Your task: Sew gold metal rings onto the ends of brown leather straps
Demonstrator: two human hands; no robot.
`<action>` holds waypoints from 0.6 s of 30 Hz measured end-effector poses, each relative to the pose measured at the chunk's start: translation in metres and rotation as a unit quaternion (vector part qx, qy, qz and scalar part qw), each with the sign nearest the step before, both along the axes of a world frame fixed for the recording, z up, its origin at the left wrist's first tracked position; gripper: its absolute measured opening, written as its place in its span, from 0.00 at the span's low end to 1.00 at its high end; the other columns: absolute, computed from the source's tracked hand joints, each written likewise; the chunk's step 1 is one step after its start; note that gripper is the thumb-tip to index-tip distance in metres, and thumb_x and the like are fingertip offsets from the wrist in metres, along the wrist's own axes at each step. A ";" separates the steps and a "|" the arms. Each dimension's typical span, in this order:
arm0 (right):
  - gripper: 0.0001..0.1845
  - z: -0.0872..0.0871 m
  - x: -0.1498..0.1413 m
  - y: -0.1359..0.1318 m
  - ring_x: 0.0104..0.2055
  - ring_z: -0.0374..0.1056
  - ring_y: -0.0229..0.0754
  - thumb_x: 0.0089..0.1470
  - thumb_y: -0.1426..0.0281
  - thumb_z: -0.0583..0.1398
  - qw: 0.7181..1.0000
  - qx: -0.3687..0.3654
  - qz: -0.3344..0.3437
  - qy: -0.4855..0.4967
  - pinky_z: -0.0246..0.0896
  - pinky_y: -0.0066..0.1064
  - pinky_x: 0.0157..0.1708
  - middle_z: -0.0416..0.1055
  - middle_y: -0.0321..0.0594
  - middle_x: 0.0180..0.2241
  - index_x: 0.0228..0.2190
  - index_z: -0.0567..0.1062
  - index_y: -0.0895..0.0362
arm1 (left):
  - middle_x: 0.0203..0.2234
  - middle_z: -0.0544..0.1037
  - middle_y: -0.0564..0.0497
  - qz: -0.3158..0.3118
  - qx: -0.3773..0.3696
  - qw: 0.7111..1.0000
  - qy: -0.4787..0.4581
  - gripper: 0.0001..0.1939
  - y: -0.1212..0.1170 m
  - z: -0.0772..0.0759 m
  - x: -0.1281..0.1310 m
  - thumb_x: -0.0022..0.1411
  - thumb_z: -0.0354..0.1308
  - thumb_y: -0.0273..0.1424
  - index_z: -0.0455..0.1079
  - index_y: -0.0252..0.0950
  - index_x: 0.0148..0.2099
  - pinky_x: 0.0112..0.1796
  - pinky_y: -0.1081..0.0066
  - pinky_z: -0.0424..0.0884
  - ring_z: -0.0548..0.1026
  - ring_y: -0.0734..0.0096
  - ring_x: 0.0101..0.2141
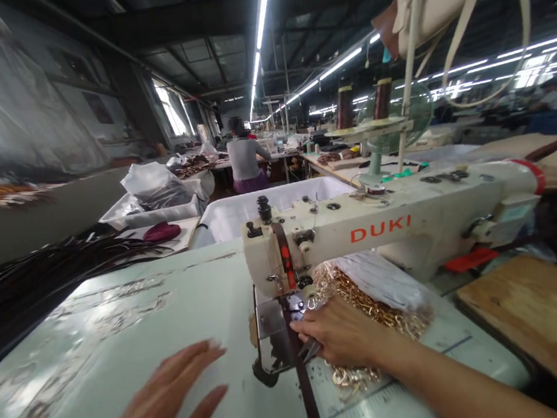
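A dark brown strap (307, 393) lies on the pale green sewing table (208, 297), running from beneath the needle end of the DUKI sewing machine (331, 230) toward the table's near edge. The right hand (343, 332) is at the strap's right side, its fingers curled around metal thread snips (310, 348), whose blades poke out below, with the index fingertip at the strap. The left hand (162, 400) is open, fingers extended and thumb apart, left of the strap and holding nothing. Right of the strap, under the machine's arm, sits a plastic bag of gold-toned metal clasps (350, 288). A worn wooden board (537, 320) lies past the table's right edge; a white plastic bin (267, 195) stands beyond the far edge.
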State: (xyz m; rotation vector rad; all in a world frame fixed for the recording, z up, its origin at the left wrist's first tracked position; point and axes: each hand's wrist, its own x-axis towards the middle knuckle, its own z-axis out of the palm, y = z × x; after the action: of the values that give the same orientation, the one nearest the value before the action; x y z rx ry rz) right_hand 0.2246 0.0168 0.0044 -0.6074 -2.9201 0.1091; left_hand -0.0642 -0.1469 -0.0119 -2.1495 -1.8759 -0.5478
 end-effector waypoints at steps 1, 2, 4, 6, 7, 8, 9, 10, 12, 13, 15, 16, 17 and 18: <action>0.12 0.000 0.000 0.000 0.35 0.69 0.44 0.62 0.67 0.51 1.000 -0.001 -0.003 0.000 0.46 0.34 0.29 0.75 0.37 0.35 0.44 0.71 0.51 | 0.54 0.72 0.53 -0.037 -0.016 0.999 0.022 0.30 0.017 -0.001 0.017 0.61 0.56 0.48 0.57 0.52 0.63 0.47 0.61 0.74 0.73 0.57 0.50; 0.12 -0.001 0.000 0.000 0.36 0.69 0.44 0.62 0.67 0.51 1.000 -0.002 -0.006 0.002 0.46 0.34 0.30 0.75 0.37 0.36 0.45 0.71 0.51 | 0.57 0.68 0.49 -0.075 -0.026 0.996 0.030 0.33 0.031 -0.002 0.034 0.62 0.54 0.47 0.52 0.48 0.66 0.48 0.60 0.72 0.70 0.56 0.53; 0.12 -0.002 0.001 0.000 0.37 0.69 0.43 0.62 0.66 0.51 1.000 -0.005 -0.012 0.007 0.47 0.34 0.30 0.75 0.37 0.36 0.45 0.71 0.50 | 0.59 0.64 0.44 -0.141 -0.042 0.988 0.041 0.37 0.052 -0.006 0.063 0.62 0.53 0.49 0.45 0.44 0.68 0.49 0.59 0.71 0.68 0.54 0.55; 0.12 -0.004 0.003 0.000 0.36 0.69 0.43 0.62 0.66 0.51 1.000 -0.009 -0.017 0.013 0.47 0.33 0.31 0.75 0.36 0.35 0.43 0.72 0.50 | 0.60 0.62 0.41 -0.171 -0.047 0.983 0.043 0.43 0.062 -0.011 0.078 0.60 0.53 0.53 0.40 0.42 0.69 0.50 0.59 0.71 0.67 0.53 0.55; 0.11 -0.005 0.003 0.000 0.35 0.69 0.42 0.62 0.66 0.51 1.000 -0.010 -0.018 0.015 0.46 0.33 0.31 0.75 0.35 0.35 0.42 0.72 0.50 | 0.60 0.61 0.39 -0.175 -0.046 0.982 0.044 0.46 0.065 -0.014 0.080 0.59 0.54 0.54 0.38 0.41 0.69 0.51 0.59 0.70 0.66 0.52 0.56; 0.11 -0.007 0.003 0.000 0.34 0.68 0.41 0.62 0.66 0.51 1.000 -0.011 -0.018 0.015 0.46 0.33 0.30 0.75 0.35 0.34 0.41 0.72 0.50 | 0.60 0.61 0.38 -0.182 -0.037 0.982 0.045 0.49 0.066 -0.017 0.080 0.58 0.54 0.55 0.35 0.40 0.70 0.51 0.60 0.69 0.65 0.52 0.56; 0.11 -0.009 0.003 0.000 0.33 0.68 0.41 0.62 0.66 0.51 1.000 -0.010 -0.019 0.016 0.46 0.33 0.30 0.75 0.34 0.34 0.40 0.72 0.51 | 0.60 0.61 0.37 -0.193 -0.023 0.980 0.048 0.51 0.068 -0.021 0.078 0.57 0.55 0.56 0.32 0.39 0.70 0.52 0.60 0.68 0.65 0.51 0.56; 0.11 -0.011 0.003 0.000 0.32 0.67 0.41 0.62 0.65 0.51 1.000 -0.008 -0.022 0.017 0.46 0.33 0.30 0.75 0.34 0.33 0.39 0.72 0.51 | 0.60 0.61 0.37 -0.207 -0.010 0.977 0.054 0.53 0.070 -0.025 0.075 0.56 0.55 0.57 0.30 0.38 0.70 0.52 0.59 0.68 0.64 0.50 0.57; 0.10 -0.014 0.002 0.003 0.31 0.67 0.40 0.62 0.65 0.51 1.000 0.000 -0.024 0.017 0.46 0.33 0.30 0.74 0.33 0.32 0.37 0.72 0.51 | 0.60 0.60 0.35 -0.233 0.005 0.970 0.067 0.56 0.075 -0.031 0.070 0.54 0.54 0.59 0.31 0.35 0.70 0.52 0.58 0.68 0.64 0.47 0.57; 0.10 -0.015 0.003 0.005 0.30 0.67 0.40 0.62 0.65 0.51 1.000 0.004 -0.023 0.017 0.46 0.33 0.30 0.74 0.33 0.31 0.36 0.72 0.51 | 0.60 0.60 0.35 -0.237 -0.001 0.969 0.072 0.55 0.076 -0.032 0.068 0.54 0.54 0.60 0.34 0.34 0.70 0.52 0.57 0.68 0.63 0.46 0.57; 0.09 -0.015 0.005 0.008 0.30 0.66 0.39 0.61 0.66 0.52 1.000 0.005 -0.013 0.017 0.47 0.33 0.29 0.73 0.33 0.30 0.35 0.72 0.52 | 0.60 0.59 0.34 -0.214 -0.048 0.973 0.070 0.50 0.075 -0.029 0.070 0.56 0.52 0.59 0.43 0.32 0.69 0.53 0.55 0.67 0.60 0.45 0.58; 0.08 -0.013 0.007 0.008 0.29 0.66 0.39 0.60 0.66 0.54 1.000 0.002 -0.002 0.019 0.47 0.33 0.29 0.73 0.33 0.29 0.34 0.72 0.52 | 0.61 0.58 0.33 -0.199 -0.081 0.974 0.064 0.48 0.073 -0.024 0.073 0.57 0.50 0.59 0.46 0.30 0.68 0.53 0.54 0.66 0.59 0.45 0.59; 0.06 -0.011 0.010 0.007 0.29 0.67 0.39 0.59 0.67 0.55 1.000 0.000 0.012 0.025 0.48 0.32 0.28 0.73 0.33 0.29 0.34 0.72 0.52 | 0.61 0.57 0.33 -0.181 -0.112 0.976 0.052 0.47 0.069 -0.019 0.077 0.59 0.48 0.59 0.50 0.28 0.66 0.54 0.53 0.65 0.58 0.45 0.60; 0.05 -0.009 0.011 0.004 0.29 0.66 0.39 0.58 0.68 0.55 0.999 0.002 0.028 0.035 0.49 0.32 0.28 0.72 0.33 0.28 0.33 0.72 0.53 | 0.61 0.56 0.32 -0.174 -0.145 0.973 0.044 0.46 0.066 -0.013 0.081 0.59 0.46 0.59 0.50 0.27 0.66 0.55 0.53 0.63 0.56 0.46 0.60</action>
State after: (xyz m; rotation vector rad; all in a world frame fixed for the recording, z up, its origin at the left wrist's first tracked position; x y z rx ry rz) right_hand 0.2360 0.0212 -0.0044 -0.5110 -2.8697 0.1275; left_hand 0.0168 -0.0808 -0.0250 -2.6689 -1.6231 -0.2434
